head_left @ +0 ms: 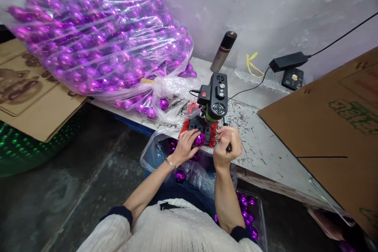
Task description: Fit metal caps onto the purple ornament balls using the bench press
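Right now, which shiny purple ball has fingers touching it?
The purple ball in front of the black benchtop machine: the left hand has its fingers on it. No fingers touch any others in view.

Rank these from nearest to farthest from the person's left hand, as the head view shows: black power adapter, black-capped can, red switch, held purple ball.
From the left hand:
1. Purple ball: in its grasp.
2. Red switch: ahead, on the black machine.
3. Black-capped can: farther back, beyond the machine.
4. Black power adapter: farthest, off to the right.
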A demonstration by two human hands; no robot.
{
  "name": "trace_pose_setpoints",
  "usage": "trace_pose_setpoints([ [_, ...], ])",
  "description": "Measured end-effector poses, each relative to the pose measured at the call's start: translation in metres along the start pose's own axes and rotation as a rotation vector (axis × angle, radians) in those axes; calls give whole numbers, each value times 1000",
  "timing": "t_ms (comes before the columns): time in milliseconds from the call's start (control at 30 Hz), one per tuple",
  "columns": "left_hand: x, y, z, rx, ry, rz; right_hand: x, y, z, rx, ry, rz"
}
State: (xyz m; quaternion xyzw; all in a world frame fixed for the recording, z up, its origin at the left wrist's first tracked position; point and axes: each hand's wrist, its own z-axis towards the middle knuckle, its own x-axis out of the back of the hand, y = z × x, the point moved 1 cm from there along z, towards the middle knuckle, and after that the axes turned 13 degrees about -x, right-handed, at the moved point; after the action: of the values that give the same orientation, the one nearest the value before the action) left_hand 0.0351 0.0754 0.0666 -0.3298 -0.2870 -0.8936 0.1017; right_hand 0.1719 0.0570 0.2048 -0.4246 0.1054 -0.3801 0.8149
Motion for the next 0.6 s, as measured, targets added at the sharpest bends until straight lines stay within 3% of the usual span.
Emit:
trace_pose_setpoints([
  [67, 10, 11, -14, -35, -43, 42, 0, 9, -9, 27, -23, -5],
  [133, 23, 9, -13, -39, -32, 75, 0, 17, -16, 51, -33, 0],
  [200, 41, -11, 5, 18, 35, 126, -1, 21, -19, 64, -24, 4],
  [300, 76, -63, 49, 232, 97, 287, -3, 21, -18, 69, -11, 10],
  [433, 105, -121, 90, 528, -186, 508, -5, 18, -16, 80, 0, 12],
  [500, 108, -132, 95, 570, -318, 544, -5, 17, -16, 83, 1, 15],
  [600, 105, -132, 93, 515, -400, 536, -5, 19, -17, 83, -1, 20],
])
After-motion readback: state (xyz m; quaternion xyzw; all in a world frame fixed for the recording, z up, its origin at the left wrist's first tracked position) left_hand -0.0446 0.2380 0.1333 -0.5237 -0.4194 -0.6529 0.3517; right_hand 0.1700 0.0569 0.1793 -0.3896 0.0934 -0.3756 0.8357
